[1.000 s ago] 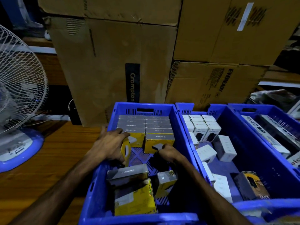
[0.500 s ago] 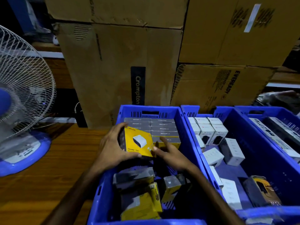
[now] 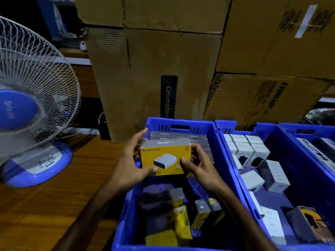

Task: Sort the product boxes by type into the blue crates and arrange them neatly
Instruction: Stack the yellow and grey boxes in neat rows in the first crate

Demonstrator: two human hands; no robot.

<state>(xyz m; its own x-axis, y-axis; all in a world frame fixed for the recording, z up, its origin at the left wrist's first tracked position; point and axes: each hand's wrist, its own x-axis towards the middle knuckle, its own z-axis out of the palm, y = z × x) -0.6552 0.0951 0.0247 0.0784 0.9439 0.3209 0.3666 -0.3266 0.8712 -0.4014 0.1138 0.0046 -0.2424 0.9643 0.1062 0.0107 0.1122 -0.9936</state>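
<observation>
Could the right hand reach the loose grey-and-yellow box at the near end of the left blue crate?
Probably not yet: the right hand and left hand both grip the yellow box; the loose box lies uncovered below.

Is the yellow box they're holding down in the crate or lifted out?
Lifted out: both hands, left hand and right hand, hold the yellow box above the stacked rows in the left crate.

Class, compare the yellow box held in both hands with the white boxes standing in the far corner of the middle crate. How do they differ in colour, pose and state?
The yellow box has a yellow front and grey top; the white boxes are white with dark lower fronts. The yellow box is lifted above its crate, gripped by the left hand and right hand; the white boxes stand untouched in rows. Both are small cartons picturing a product.
</observation>
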